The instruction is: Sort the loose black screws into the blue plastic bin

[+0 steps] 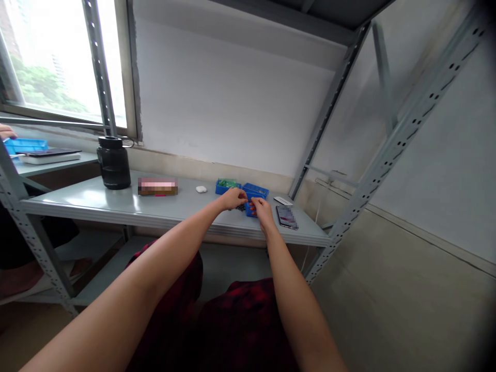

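Above the grey metal shelf [174, 212], my left hand [233, 198] and my right hand [262, 207] meet with pinched fingertips. A tiny dark piece seems to sit between them, too small to name. Behind my left hand stands a blue bin [221, 189] with green items [228, 183] inside. Another blue bin [260, 190] holds small parts just beyond my fingers. A third blue bin [251, 211] is partly covered by my right hand. Small dark parts [240, 207] lie under my left hand.
A phone [287, 217] and a white flat object [282, 200] lie right of my hands. Leftward are a white earbud case [201, 189], a blurred box [157, 187] and a black bottle [113, 164]. A metal upright [349, 206] bounds the right side. Another person's hand [6, 132] shows far left.
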Demonstrator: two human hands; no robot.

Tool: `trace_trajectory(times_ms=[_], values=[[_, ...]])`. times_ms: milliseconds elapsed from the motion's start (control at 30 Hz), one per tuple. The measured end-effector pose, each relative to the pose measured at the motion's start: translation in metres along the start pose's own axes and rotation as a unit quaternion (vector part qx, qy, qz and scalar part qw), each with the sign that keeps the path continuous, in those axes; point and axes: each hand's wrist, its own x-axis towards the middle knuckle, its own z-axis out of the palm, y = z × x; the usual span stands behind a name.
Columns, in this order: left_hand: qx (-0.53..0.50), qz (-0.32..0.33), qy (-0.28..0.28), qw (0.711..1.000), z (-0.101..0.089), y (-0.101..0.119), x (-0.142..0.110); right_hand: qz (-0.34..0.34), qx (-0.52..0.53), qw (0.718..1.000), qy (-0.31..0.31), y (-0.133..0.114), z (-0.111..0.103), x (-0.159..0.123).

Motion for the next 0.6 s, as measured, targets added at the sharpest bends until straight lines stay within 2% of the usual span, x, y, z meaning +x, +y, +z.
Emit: trace_trajectory(times_ms=[200,600], values=[[0.018,-0.002,0.012,1.000,-0.0016,0.0006,-0.0002,0.000,-0.003,1.000,0.013,-0.0016,-0.0010,-0.0015],[0.047,-0.011,0.022,0.999,-0.0043,0.0001,-0.0010,-0.002,-0.035,0.999,-0.007,-0.0040,-0.0009,-0.0027]])
